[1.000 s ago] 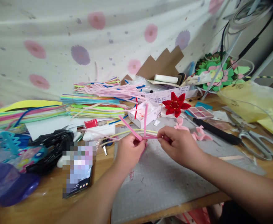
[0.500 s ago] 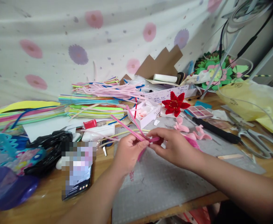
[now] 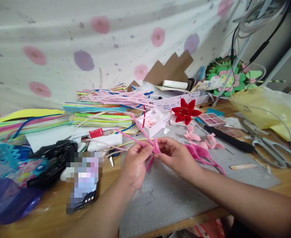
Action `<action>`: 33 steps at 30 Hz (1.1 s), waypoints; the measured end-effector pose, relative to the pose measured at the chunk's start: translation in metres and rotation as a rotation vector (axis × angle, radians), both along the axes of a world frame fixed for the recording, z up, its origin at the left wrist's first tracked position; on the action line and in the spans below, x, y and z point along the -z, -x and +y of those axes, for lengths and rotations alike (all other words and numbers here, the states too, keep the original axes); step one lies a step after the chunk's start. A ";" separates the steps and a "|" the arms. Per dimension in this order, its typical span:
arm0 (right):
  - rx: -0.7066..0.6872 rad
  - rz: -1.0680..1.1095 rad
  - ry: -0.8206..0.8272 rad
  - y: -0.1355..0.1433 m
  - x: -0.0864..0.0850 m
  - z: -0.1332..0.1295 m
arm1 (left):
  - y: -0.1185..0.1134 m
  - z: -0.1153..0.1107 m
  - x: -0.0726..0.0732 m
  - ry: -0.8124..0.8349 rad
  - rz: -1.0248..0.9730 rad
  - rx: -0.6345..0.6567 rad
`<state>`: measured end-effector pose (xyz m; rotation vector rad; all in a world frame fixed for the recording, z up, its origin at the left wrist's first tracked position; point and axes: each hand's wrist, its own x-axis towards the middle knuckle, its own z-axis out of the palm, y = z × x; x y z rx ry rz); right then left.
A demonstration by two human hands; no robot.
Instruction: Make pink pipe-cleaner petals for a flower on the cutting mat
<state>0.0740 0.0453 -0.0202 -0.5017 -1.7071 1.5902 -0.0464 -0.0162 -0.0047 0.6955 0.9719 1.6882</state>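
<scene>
Bright pink pipe cleaners [image 3: 141, 129] are held between my two hands above the grey cutting mat [image 3: 160, 205]. My left hand [image 3: 135, 160] pinches them between thumb and fingers, with long ends sticking out up and to the left. On their folded, bent part my right hand [image 3: 176, 153] closes its thumb and fingertips. A short pink end hangs below the grip. Just right of my right hand lies a bent pink pipe-cleaner piece [image 3: 202, 153] on the mat, with pale pink petal shapes [image 3: 192, 133] behind it.
Bundles of coloured pipe cleaners [image 3: 98, 119] lie at the back left. A red flower [image 3: 186, 111] stands behind the mat beside a small white box [image 3: 157, 122]. Scissors [image 3: 271, 153] and a black-handled tool [image 3: 229, 138] rest at right; a phone [image 3: 84, 185] lies at left.
The pink pipe cleaners between my fingers now show a folded, upright bend at the right hand. My right hand has shifted slightly left, and more of the pink piece beside it shows.
</scene>
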 end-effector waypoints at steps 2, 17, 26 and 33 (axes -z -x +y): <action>0.004 -0.037 -0.013 0.000 -0.004 -0.002 | -0.001 0.000 -0.001 -0.014 -0.002 0.027; 0.120 -0.556 -0.611 -0.024 -0.004 -0.004 | 0.012 0.004 0.007 0.048 0.360 -0.234; 0.149 -0.349 -0.706 -0.019 -0.010 -0.001 | 0.000 0.001 0.010 0.007 0.244 -0.190; 0.039 -0.277 -0.272 -0.006 -0.007 -0.006 | -0.003 0.002 0.004 0.011 0.009 -0.118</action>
